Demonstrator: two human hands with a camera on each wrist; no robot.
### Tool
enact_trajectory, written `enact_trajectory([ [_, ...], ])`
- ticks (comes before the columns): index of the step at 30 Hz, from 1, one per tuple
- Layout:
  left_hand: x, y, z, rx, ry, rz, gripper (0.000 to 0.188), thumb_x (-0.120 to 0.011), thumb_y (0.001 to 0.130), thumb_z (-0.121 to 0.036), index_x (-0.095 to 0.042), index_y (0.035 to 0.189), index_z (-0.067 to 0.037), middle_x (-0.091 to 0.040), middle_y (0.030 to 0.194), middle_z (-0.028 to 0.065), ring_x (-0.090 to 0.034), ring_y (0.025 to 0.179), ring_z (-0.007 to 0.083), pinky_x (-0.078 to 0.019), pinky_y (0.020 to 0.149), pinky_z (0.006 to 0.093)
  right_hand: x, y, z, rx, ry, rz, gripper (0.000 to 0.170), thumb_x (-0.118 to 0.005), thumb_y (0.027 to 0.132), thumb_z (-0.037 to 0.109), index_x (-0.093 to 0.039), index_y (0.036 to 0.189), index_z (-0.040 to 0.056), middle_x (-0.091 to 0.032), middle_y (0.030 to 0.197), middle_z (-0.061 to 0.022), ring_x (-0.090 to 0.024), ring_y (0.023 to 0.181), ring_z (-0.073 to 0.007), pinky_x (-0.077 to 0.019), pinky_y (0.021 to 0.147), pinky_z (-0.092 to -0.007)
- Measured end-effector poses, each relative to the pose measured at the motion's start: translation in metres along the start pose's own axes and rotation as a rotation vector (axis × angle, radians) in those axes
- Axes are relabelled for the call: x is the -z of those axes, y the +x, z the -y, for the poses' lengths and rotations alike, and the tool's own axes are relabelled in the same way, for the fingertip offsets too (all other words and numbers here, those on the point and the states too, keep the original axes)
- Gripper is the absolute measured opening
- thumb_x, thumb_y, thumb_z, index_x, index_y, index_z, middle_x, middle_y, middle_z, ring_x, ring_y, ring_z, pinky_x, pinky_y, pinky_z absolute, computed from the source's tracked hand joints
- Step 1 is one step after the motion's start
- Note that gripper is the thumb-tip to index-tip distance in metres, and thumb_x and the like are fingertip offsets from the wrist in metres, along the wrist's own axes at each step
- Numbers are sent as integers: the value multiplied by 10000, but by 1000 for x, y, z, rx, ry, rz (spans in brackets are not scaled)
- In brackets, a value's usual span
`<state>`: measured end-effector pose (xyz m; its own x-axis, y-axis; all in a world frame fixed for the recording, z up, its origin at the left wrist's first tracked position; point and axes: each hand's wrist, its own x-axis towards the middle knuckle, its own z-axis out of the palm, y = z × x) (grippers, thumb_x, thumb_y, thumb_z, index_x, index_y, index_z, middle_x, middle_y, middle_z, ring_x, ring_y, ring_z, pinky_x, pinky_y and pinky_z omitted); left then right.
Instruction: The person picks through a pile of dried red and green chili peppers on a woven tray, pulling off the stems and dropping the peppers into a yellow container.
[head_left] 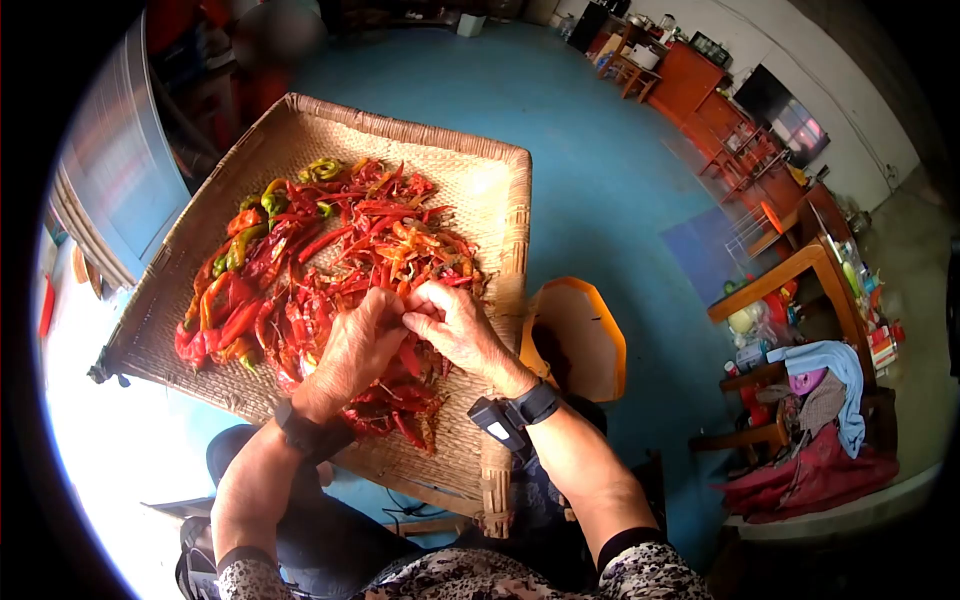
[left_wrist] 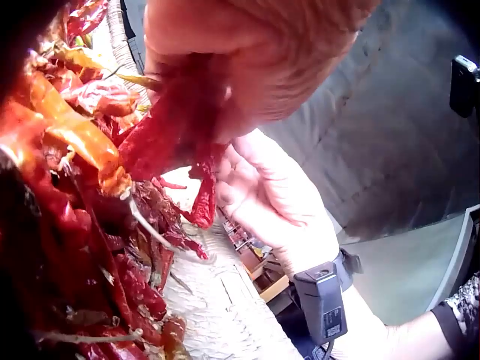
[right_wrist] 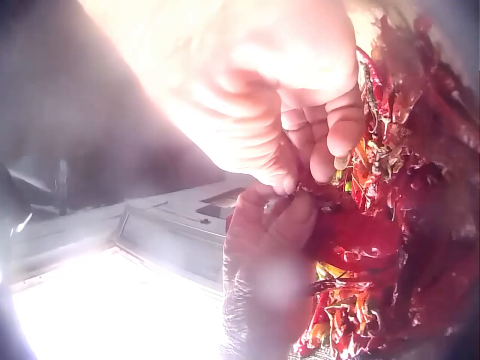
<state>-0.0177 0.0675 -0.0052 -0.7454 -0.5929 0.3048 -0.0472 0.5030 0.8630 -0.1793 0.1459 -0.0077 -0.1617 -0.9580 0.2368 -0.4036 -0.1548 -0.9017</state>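
A heap of red chili peppers (head_left: 300,270), some wrinkled and dried, lies in a square woven basket tray (head_left: 480,190). Over the heap, my left hand (head_left: 355,345) holds a red chili pepper (left_wrist: 169,127), its body hanging below the curled fingers in the left wrist view. My right hand (head_left: 455,325) meets the left at the fingertips. Its thumb and forefinger pinch at the pepper's end, where the fingers hide most of the detail. Orange and green peppers (head_left: 240,245) lie at the heap's left side.
Beyond the tray's right edge stands an orange-rimmed basin (head_left: 605,345) with dark contents. A wooden chair (head_left: 770,435) draped with clothes is at the right. Blue floor (head_left: 600,190) stretches behind, with red cabinets (head_left: 690,80) along the far wall.
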Motion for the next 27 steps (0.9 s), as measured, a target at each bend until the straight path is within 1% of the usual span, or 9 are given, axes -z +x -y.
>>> enact_trajectory([
  [5, -8, 2, 11, -22, 120, 14, 273, -645, 830, -45, -470, 1038, -72, -656, 792, 154, -656, 745, 360, -510, 634, 378, 5, -5, 1, 17, -76, 24, 196, -649, 823, 88, -515, 939, 4, -655, 782, -116, -643, 717, -217, -491, 643, -352],
  [7, -11, 3, 7, -97, 75, 1, 266, -621, 835, -20, -464, 1044, -71, -662, 790, 138, -667, 726, 323, -511, 637, 375, 11, -7, 7, -74, -82, 88, 191, -634, 804, 71, -518, 939, 2, -643, 754, -105, -634, 703, -210, -489, 643, -349],
  [8, -8, 2, 0, -60, 38, 12, 268, -603, 834, 5, -464, 1049, -71, -667, 790, 124, -672, 700, 268, -515, 619, 363, 13, -8, 3, -14, -131, 71, 174, -608, 835, 62, -533, 983, 10, -573, 727, -43, -569, 671, -121, -465, 600, -281],
  [11, 1, 8, -8, 194, 14, -16, 267, -563, 860, 58, -455, 1084, -37, -650, 805, 99, -628, 677, 133, -500, 491, 273, 21, -10, -5, -9, -41, 10, 175, -588, 813, 67, -538, 967, 3, -612, 728, -90, -595, 632, -197, -484, 599, -346],
  [13, 4, 12, 2, 248, -8, -51, 254, -557, 884, 17, -459, 1112, -36, -633, 748, 83, -602, 645, 118, -487, 513, 276, 31, -12, 1, -5, 96, -13, 160, -547, 856, 40, -557, 1015, 24, -587, 738, -42, -576, 637, -111, -475, 567, -271],
  [15, 7, 14, 21, 20, 178, -130, 257, -540, 908, -23, -457, 1150, -33, -628, 727, 73, -575, 619, 104, -469, 536, 272, 42, -15, 13, -55, 245, -24, 189, -533, 877, 29, -554, 1065, 33, -583, 804, -27, -569, 655, -79, -474, 575, -229],
  [19, 11, 15, 9, 130, 123, -125, 125, -553, 904, -47, -573, 1020, -2, -621, 731, 52, -539, 621, 85, -452, 563, 259, 65, -17, 0, 53, 331, -259, 272, -591, 870, 44, -547, 1138, 29, -598, 885, -39, -595, 715, -89, -520, 653, -243],
  [25, 9, 14, 7, 43, 215, -145, 72, -564, 884, -38, -603, 933, -4, -597, 698, 67, -557, 623, 114, -470, 583, 276, 131, -34, -15, 175, -568, -766, 189, -533, 787, -59, -586, 946, 29, -653, 846, -137, -645, 756, -249, -511, 687, -334],
  [27, 10, 15, 9, 39, 185, -176, 116, -600, 842, -56, -625, 951, -26, -638, 717, 172, -658, 653, 272, -506, 625, 349, 147, -47, -20, 16, -882, -766, 180, -567, 771, -46, -589, 930, 34, -628, 867, -160, -623, 805, -349, -507, 695, -413],
])
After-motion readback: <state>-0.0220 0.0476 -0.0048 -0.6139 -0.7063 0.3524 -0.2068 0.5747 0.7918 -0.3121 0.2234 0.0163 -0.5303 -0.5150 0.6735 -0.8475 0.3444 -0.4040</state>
